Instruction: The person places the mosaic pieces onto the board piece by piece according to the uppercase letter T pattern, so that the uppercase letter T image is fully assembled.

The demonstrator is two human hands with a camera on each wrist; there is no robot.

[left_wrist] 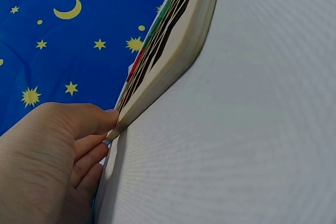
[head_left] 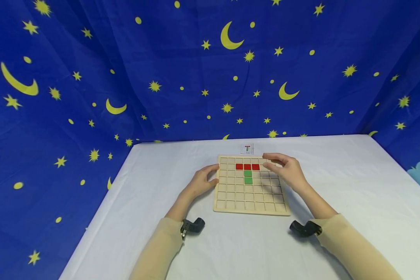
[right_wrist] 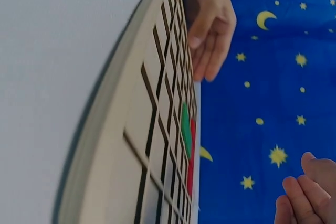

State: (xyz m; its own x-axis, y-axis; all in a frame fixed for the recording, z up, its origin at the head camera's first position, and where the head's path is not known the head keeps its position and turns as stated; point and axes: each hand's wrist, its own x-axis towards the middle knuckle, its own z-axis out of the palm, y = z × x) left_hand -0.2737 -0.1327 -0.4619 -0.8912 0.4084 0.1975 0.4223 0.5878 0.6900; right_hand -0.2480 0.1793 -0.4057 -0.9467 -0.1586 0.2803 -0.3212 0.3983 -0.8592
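Observation:
A square wooden grid board (head_left: 234,197) lies on the table, edged by a raised rim. Three red tiles (head_left: 247,167) sit side by side in one row near its far side. Below the middle one, two green tiles (head_left: 248,177) line up in a column, forming a T. My left hand (head_left: 200,182) rests against the board's left edge, thumb and fingertips touching the rim (left_wrist: 134,111). Over the upper right part of the board hovers my right hand (head_left: 287,171), its thumb and fingers (right_wrist: 304,198) apart and holding nothing visible.
Just beyond the board's far edge lies a small printed card (head_left: 247,149) with a T pattern on a grid. A white cloth (head_left: 154,167) covers the table. Blue curtains (head_left: 196,70) with yellow stars and moons stand behind and at both sides.

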